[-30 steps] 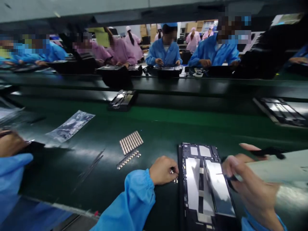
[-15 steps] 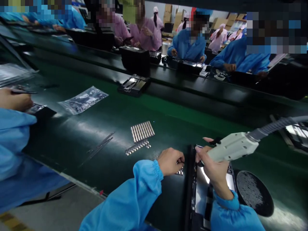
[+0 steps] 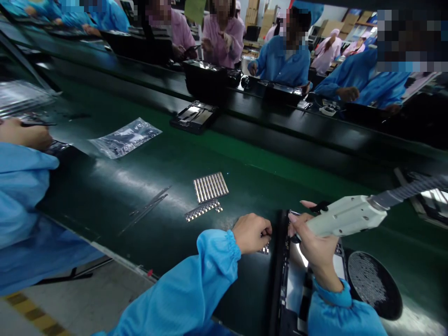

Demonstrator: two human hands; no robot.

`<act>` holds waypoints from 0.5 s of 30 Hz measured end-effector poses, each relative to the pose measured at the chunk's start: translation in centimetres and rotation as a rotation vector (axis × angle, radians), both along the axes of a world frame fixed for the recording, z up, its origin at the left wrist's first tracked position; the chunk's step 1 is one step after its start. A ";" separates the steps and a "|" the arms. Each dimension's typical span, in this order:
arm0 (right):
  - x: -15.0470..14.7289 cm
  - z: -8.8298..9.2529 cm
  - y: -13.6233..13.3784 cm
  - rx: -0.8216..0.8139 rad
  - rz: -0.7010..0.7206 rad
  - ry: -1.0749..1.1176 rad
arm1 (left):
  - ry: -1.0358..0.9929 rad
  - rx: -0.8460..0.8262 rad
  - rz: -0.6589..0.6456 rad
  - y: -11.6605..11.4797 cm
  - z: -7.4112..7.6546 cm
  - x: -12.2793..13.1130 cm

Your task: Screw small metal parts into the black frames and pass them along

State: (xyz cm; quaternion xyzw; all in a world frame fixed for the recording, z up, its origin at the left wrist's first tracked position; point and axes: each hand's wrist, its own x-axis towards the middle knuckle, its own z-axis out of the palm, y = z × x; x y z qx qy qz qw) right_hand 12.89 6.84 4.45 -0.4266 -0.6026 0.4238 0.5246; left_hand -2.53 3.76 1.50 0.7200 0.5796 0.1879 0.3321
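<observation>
My left hand (image 3: 251, 233) rests on the green bench with its fingers curled in a pinch. Beside its fingertips lies a small strip with shiny pads (image 3: 265, 250), partly covered by the hand; what the fingers hold is hidden. Closed around a pale handheld tool (image 3: 346, 215) with a ribbed grey hose is my right hand (image 3: 318, 247). The tool's tip is hidden behind the fingers. Below this hand lies a black tablet-like device (image 3: 292, 284) with silvery inner parts. Left of my left hand are a panel of pale strips (image 3: 211, 187) and smaller padded pieces (image 3: 202, 211).
A round black dish (image 3: 376, 284) of tiny grains stands right of the device. Thin dark strips (image 3: 149, 207) and a clear plastic bag (image 3: 126, 137) lie leftward. Another opened device (image 3: 194, 115) sits farther back. A co-worker's hand (image 3: 26, 134) works at far left; several people sit opposite.
The whole view has shifted slightly, with most bench items appearing a little further right. Both my hands keep nearly the same pose beside the device.
</observation>
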 end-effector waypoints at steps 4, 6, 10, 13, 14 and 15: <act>0.2 -0.4 0.1 0.023 -0.009 -0.066 | -0.003 -0.008 0.030 0.0 0.0 -0.1; 0.4 -0.6 0.1 0.090 0.010 -0.172 | 0.011 -0.022 0.066 0.0 0.1 -0.2; 0.6 -0.6 0.0 0.180 0.023 -0.308 | 0.080 0.026 0.090 0.0 0.4 -0.5; 0.5 -0.6 -0.1 0.184 -0.003 -0.282 | 0.104 0.091 0.040 -0.1 0.8 -0.4; 0.4 -0.6 -0.1 0.185 0.000 -0.268 | 0.096 0.104 0.020 -0.2 0.9 -0.3; 0.4 -0.7 -0.1 0.181 0.003 -0.251 | 0.079 0.112 -0.001 -0.4 0.9 -0.2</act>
